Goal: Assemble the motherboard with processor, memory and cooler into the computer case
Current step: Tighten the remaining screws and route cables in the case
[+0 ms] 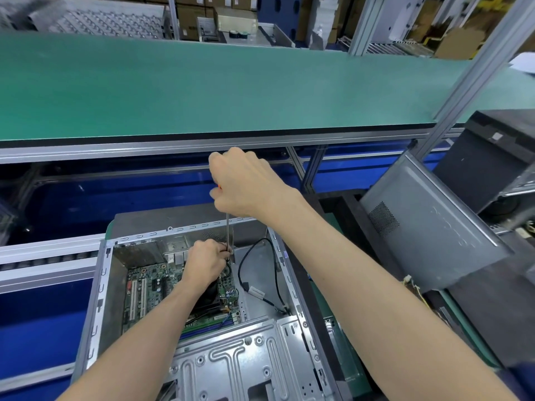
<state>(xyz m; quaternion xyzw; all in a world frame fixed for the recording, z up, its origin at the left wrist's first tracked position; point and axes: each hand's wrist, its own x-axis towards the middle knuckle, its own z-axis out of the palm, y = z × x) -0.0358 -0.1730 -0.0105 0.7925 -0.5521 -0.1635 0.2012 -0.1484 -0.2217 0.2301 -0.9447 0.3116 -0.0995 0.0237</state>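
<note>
Nearest, the metal drive cage [231, 360] covers the front of the open computer case [95, 308]. Beyond it the motherboard [150, 287] lies inside on the case floor. The left hand [204, 263] pinches the screwdriver [227, 235] shaft down near its tip, just above the board; the right hand [246, 183] is wrapped around its handle, high above. A slip could probably gouge the board or drop a screw inside. A loose black cable [270, 273] crowds the right. Behind, a grey side panel [428, 224] leans; farthest, the green bench [202, 88].
</note>
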